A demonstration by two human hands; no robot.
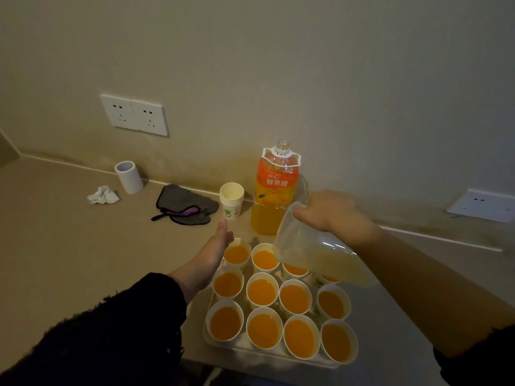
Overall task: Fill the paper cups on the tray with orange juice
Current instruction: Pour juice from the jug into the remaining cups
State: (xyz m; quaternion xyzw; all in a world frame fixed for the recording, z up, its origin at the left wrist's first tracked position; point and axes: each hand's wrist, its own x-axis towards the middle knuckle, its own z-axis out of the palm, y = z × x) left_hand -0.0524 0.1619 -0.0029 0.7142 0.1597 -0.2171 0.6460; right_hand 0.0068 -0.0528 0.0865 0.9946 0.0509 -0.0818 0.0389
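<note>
Down in the lower centre of the head view, a tray (252, 350) on the tabletop (83, 246) carries three rows of cups (262, 292), and every cup in sight holds orange juice (299, 339). The right hand (331, 215), fingers (302, 215) curled round a clear jug (315, 254), holds it tilted over the back row. The left hand (220, 242) lies beside the back-left cup, thumb up; whether its fingers grip anything I cannot tell. Behind the tray stand an uncapped bottle (276, 190) and a stack (232, 200) of empty cups. A cloth (184, 203), roll (129, 176) and tissue (103, 195) lie further left.
</note>
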